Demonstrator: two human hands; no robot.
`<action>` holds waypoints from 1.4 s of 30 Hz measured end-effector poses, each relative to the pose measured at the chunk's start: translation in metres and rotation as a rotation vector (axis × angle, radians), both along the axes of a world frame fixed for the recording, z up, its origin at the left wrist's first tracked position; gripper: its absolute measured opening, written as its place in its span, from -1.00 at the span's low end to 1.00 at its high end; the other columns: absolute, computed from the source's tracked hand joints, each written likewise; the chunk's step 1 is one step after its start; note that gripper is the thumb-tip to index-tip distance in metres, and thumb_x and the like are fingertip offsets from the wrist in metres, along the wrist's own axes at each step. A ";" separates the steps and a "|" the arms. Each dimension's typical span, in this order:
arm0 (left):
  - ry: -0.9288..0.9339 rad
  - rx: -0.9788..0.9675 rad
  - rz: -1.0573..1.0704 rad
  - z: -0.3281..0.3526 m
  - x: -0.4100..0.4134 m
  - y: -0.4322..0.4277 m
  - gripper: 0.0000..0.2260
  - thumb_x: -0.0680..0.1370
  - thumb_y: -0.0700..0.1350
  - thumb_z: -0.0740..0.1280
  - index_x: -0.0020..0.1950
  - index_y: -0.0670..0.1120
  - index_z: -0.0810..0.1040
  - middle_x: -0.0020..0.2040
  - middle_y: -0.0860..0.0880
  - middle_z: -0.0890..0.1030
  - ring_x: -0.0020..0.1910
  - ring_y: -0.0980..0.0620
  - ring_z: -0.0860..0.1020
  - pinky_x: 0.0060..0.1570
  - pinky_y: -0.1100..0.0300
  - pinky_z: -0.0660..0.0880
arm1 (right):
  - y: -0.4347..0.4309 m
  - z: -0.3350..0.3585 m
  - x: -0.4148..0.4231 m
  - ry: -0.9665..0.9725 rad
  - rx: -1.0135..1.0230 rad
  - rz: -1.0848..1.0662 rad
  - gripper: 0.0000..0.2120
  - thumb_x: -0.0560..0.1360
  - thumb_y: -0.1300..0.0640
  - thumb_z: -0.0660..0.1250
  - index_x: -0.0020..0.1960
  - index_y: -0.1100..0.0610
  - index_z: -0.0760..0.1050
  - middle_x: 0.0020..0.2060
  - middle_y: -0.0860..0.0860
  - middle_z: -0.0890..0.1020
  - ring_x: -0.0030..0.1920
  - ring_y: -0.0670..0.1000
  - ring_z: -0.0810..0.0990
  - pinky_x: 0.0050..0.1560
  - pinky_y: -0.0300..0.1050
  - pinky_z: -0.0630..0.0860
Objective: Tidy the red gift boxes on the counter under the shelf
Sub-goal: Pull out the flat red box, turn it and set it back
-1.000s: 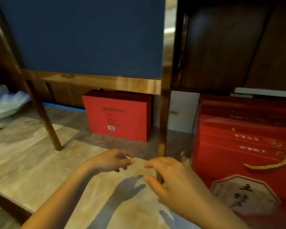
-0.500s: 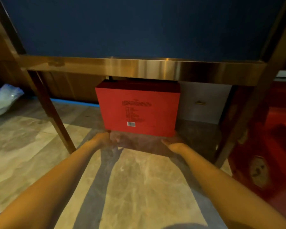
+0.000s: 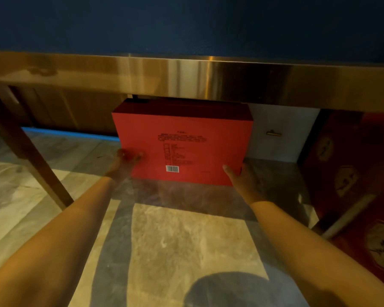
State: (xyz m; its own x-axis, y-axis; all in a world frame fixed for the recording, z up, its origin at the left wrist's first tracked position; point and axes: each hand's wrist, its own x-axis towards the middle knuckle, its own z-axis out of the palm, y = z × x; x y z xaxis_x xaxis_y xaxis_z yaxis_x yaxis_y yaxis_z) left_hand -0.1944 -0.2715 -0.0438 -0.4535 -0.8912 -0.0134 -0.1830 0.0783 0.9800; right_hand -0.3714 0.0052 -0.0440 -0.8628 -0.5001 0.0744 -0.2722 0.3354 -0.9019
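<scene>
A red gift box (image 3: 186,138) with black print and a barcode stands upright on the marble counter (image 3: 182,240), under the brass-edged shelf (image 3: 186,78). My left hand (image 3: 125,161) is pressed against its lower left corner, blurred by motion. On the lower right corner sits my right hand (image 3: 242,180), thumb on the front face and fingers around the side. More dark red gift boxes (image 3: 353,169) are stacked at the right, partly in shadow.
A slanted brass shelf leg (image 3: 29,156) stands at the left. A white box with a small brass handle (image 3: 277,136) sits behind the red box on the right. Dark wood panelling (image 3: 75,111) closes off the back. A blue panel (image 3: 186,23) fills the top.
Both hands reached forward from the counter and took hold of the red box's lower corners. The view moved closer and turned left, centring the box.
</scene>
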 end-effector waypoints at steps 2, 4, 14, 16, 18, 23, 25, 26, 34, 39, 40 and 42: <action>-0.003 0.011 0.027 -0.004 0.000 -0.003 -0.61 0.46 -0.09 0.41 0.19 -0.24 0.43 0.13 -0.15 0.55 0.10 -0.10 0.54 0.16 -0.08 0.49 | -0.001 0.000 -0.001 -0.015 -0.016 -0.029 -0.53 0.46 -0.08 0.34 0.26 0.17 0.48 0.16 0.17 0.62 0.14 0.17 0.60 0.17 0.08 0.51; -0.027 0.006 0.028 -0.006 0.001 -0.007 -0.43 0.43 0.00 0.43 0.30 -0.28 0.36 0.25 -0.23 0.53 0.19 -0.20 0.54 0.19 -0.17 0.47 | -0.002 0.000 -0.001 -0.019 -0.027 -0.049 -0.53 0.46 -0.11 0.31 0.25 0.15 0.48 0.14 0.16 0.63 0.13 0.17 0.60 0.12 0.02 0.52; 0.014 -0.079 0.072 -0.003 0.041 0.032 -0.60 0.43 -0.09 0.44 0.16 -0.28 0.51 0.14 -0.28 0.61 -0.01 -0.13 0.62 -0.15 0.16 0.61 | 0.007 -0.007 0.024 -0.056 -0.056 -0.163 -0.56 0.49 -0.04 0.30 0.22 0.25 0.49 0.14 0.25 0.61 0.12 0.24 0.58 0.05 -0.06 0.45; 0.022 -0.068 0.096 -0.002 0.053 0.047 -0.52 0.42 -0.06 0.45 0.23 -0.29 0.46 0.17 -0.26 0.59 0.06 -0.15 0.61 -0.01 0.02 0.60 | 0.012 -0.009 0.030 -0.068 -0.063 -0.181 -0.56 0.49 -0.02 0.32 0.23 0.27 0.49 0.15 0.25 0.61 0.14 0.23 0.58 0.00 -0.14 0.39; -0.002 -0.064 0.138 0.001 0.065 0.061 -0.42 0.42 -0.01 0.45 0.30 -0.27 0.35 0.23 -0.22 0.55 0.15 -0.16 0.56 0.13 -0.11 0.52 | 0.019 -0.011 0.038 -0.076 -0.073 -0.175 -0.55 0.48 -0.02 0.32 0.24 0.26 0.49 0.16 0.24 0.61 0.14 0.22 0.58 0.02 -0.14 0.40; -0.005 -0.084 0.134 0.003 0.094 0.087 -0.45 0.42 0.00 0.44 0.28 -0.27 0.40 0.21 -0.23 0.57 0.14 -0.16 0.57 0.14 -0.14 0.51 | 0.044 -0.015 0.064 -0.083 -0.010 -0.195 -0.49 0.45 -0.16 0.30 0.26 0.16 0.48 0.14 0.19 0.63 0.14 0.22 0.58 0.13 0.00 0.49; -0.022 -0.071 0.143 0.001 0.107 0.095 -0.45 0.40 0.03 0.45 0.25 -0.26 0.41 0.17 -0.21 0.59 0.10 -0.14 0.59 0.07 -0.12 0.54 | 0.056 -0.016 0.077 -0.075 -0.049 -0.191 -0.51 0.45 -0.15 0.32 0.22 0.18 0.51 0.08 0.19 0.65 0.09 0.21 0.61 0.08 -0.03 0.51; -0.028 -0.072 0.158 0.000 0.114 0.099 -0.45 0.39 0.05 0.45 0.24 -0.25 0.41 0.16 -0.18 0.59 0.08 -0.11 0.59 0.03 -0.08 0.56 | 0.061 -0.017 0.082 -0.069 -0.060 -0.183 -0.53 0.45 -0.13 0.33 0.18 0.19 0.53 0.06 0.19 0.66 0.07 0.20 0.61 0.07 -0.02 0.52; -0.008 -0.065 0.158 -0.003 0.161 0.129 -0.44 0.41 0.02 0.44 0.26 -0.25 0.37 0.18 -0.17 0.56 0.11 -0.12 0.57 0.10 -0.14 0.53 | 0.100 -0.013 0.131 -0.025 -0.078 -0.109 -0.60 0.47 -0.10 0.31 0.16 0.14 0.55 -0.04 0.03 0.67 -0.09 -0.02 0.59 -0.12 -0.19 0.46; 0.039 -0.109 0.063 0.002 0.189 0.148 -0.89 0.45 -0.08 0.42 -0.07 -0.05 0.58 -0.12 -0.05 0.66 -0.05 -0.04 0.64 -0.22 0.19 0.54 | 0.122 -0.018 0.150 0.005 -0.068 -0.054 -0.64 0.47 -0.10 0.29 0.14 0.10 0.55 -0.18 -0.11 0.61 -0.17 -0.13 0.59 -0.27 -0.40 0.39; 0.036 -0.102 0.041 0.005 0.194 0.151 -0.91 0.46 -0.06 0.41 -0.09 -0.04 0.59 -0.13 -0.04 0.66 -0.05 -0.04 0.64 -0.24 0.23 0.52 | 0.125 -0.018 0.152 0.006 -0.054 -0.032 -0.64 0.48 -0.10 0.28 0.14 0.11 0.55 -0.18 -0.11 0.61 -0.18 -0.17 0.58 -0.27 -0.40 0.39; 0.030 -0.077 0.003 0.012 0.202 0.151 -0.80 0.47 -0.01 0.37 -0.01 -0.10 0.60 -0.06 -0.11 0.68 0.01 -0.11 0.64 -0.16 0.20 0.54 | 0.130 -0.014 0.153 0.017 -0.005 0.019 -0.63 0.49 -0.09 0.26 0.16 0.14 0.54 -0.12 -0.04 0.64 -0.17 -0.14 0.58 -0.25 -0.34 0.43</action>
State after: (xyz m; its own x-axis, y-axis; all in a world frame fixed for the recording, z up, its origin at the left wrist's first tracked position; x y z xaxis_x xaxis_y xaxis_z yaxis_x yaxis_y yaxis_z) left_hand 0.0076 -0.1203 -0.0320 -0.4504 -0.8902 0.0690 -0.1541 0.1537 0.9760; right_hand -0.2181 0.1355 -0.0576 -0.8516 -0.5160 0.0918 -0.2939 0.3252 -0.8988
